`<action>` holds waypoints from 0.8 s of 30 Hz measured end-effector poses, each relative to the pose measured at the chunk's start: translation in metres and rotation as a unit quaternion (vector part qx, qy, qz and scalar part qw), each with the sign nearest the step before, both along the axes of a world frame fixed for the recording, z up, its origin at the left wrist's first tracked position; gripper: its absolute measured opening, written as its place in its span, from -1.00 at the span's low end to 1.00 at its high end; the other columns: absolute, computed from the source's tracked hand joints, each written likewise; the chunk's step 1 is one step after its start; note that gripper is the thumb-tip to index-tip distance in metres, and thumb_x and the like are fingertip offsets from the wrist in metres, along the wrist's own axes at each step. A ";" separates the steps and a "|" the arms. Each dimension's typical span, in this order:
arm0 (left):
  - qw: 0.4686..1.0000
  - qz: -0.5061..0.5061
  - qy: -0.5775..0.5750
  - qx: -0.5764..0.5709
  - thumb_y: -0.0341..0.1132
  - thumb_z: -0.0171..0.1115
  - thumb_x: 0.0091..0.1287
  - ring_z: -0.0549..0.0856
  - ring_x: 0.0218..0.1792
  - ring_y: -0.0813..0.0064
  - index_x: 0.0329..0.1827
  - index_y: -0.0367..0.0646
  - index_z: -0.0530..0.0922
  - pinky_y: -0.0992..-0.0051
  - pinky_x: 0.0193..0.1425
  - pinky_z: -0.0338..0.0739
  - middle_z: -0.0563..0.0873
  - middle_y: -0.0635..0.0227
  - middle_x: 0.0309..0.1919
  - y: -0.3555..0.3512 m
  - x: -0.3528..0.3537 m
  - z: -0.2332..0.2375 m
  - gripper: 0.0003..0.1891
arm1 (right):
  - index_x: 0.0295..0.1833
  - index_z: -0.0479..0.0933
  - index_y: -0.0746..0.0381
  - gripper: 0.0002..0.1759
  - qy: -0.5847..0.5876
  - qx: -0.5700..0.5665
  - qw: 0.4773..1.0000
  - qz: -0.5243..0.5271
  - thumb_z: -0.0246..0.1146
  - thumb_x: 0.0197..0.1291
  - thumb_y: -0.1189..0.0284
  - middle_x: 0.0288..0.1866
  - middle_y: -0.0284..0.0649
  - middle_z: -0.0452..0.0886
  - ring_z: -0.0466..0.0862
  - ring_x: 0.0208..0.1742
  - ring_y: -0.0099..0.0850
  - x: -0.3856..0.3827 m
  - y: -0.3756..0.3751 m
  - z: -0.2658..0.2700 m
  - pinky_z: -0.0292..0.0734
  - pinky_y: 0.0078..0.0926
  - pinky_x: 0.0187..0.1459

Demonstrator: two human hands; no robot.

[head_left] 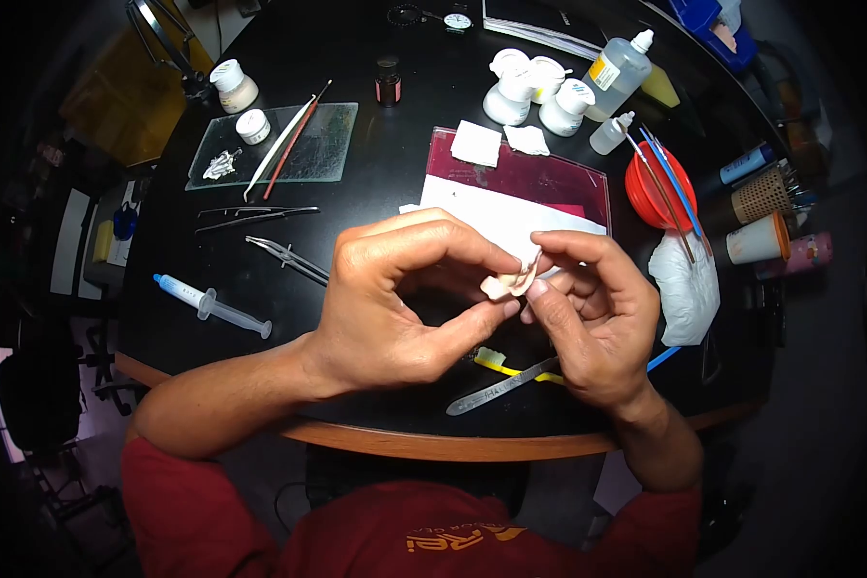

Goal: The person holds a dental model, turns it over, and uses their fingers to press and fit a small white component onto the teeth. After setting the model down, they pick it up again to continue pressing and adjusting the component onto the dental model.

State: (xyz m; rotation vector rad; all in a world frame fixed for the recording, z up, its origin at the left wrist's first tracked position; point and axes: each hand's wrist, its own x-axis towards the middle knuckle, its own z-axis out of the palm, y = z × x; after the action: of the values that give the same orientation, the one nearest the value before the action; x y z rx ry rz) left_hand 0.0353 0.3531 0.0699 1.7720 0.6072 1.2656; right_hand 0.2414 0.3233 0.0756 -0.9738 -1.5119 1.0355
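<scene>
Between the fingertips of both hands is a small cream-coloured dental piece (512,284) with an uneven outline; fingers hide part of it. My left hand (385,299) pinches it from the left with thumb and forefinger. From the right, my right hand (602,313) grips it the same way, the other fingers curled behind. Just below the hands, a yellow toothbrush (492,357) and a grey metal scalpel handle (491,393) lie crossing on the black table, their right ends partly hidden by my right hand. White paper (491,214) lies behind my fingers.
On the left are a syringe (212,306), tweezers (260,210), metal forceps (284,255) and a glass slab (332,140) with two thin tools. White jars (508,99) and a clear bottle (618,77) stand behind. A red bowl (653,197) with brushes and crumpled tissue (684,289) are right.
</scene>
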 end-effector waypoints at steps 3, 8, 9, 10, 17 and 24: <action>0.994 -0.001 -0.031 -0.102 -0.69 0.46 0.18 0.82 -0.03 0.37 0.00 -0.40 0.65 0.47 0.11 0.76 0.77 0.06 -0.09 -0.002 0.000 -0.001 -0.68 | 0.06 0.56 0.41 -0.72 0.001 0.059 0.998 -0.001 0.34 0.23 0.74 0.00 -0.10 0.63 0.70 -0.22 -0.64 0.002 0.003 0.001 0.56 -0.80 -0.31; 0.995 -0.022 -0.011 -0.093 -0.69 0.42 0.24 0.82 0.02 0.31 0.03 -0.40 0.63 0.41 0.16 0.76 0.75 -0.03 0.04 0.000 -0.001 -0.006 -0.70 | 0.03 0.60 0.41 -0.70 -0.021 0.146 0.989 0.020 0.40 0.16 0.74 -0.06 -0.13 0.65 0.67 -0.27 -0.65 0.005 0.007 -0.002 0.52 -0.79 -0.36; 0.995 -0.021 -0.011 -0.092 -0.68 0.42 0.25 0.82 0.03 0.30 0.03 -0.40 0.63 0.40 0.16 0.76 0.74 -0.04 0.06 0.000 -0.001 -0.006 -0.70 | 0.02 0.61 0.40 -0.69 -0.019 0.164 0.986 0.023 0.42 0.14 0.73 -0.09 -0.14 0.65 0.66 -0.28 -0.65 0.005 0.008 -0.001 0.51 -0.79 -0.37; 0.995 -0.027 -0.014 -0.096 -0.68 0.41 0.26 0.81 0.04 0.31 0.04 -0.40 0.63 0.41 0.15 0.76 0.73 -0.04 0.08 0.000 -0.001 -0.005 -0.71 | 0.02 0.63 0.40 -0.68 -0.025 0.170 0.985 0.026 0.43 0.13 0.73 -0.12 -0.16 0.66 0.67 -0.28 -0.64 0.005 0.007 0.000 0.50 -0.78 -0.38; 0.966 -0.094 -0.067 -0.231 -0.55 0.41 0.35 0.78 0.01 0.49 0.09 -0.36 0.65 0.53 0.01 0.76 0.77 0.21 0.00 -0.006 0.004 -0.004 -0.73 | 0.11 0.68 0.35 -0.61 -0.066 0.186 0.979 0.048 0.52 0.13 0.63 -0.23 -0.23 0.65 0.61 -0.34 -0.66 0.007 0.009 0.006 0.46 -0.79 -0.43; 0.904 -0.170 -0.089 -0.383 -0.43 0.38 0.44 0.75 -0.04 0.54 0.15 -0.40 0.59 0.52 -0.04 0.74 0.75 0.22 -0.05 -0.007 0.002 0.003 -0.69 | 0.29 0.59 0.36 -0.57 -0.029 0.126 0.991 0.032 0.36 0.33 0.50 -0.07 -0.17 0.59 0.58 -0.24 -0.66 0.005 0.009 0.003 0.46 -0.78 -0.38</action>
State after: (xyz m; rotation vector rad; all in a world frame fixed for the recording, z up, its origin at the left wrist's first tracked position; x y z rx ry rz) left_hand 0.0372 0.3464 0.0731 1.0293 0.5546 0.7725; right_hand 0.2460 0.3320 0.0791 -0.7874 -1.6849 0.8409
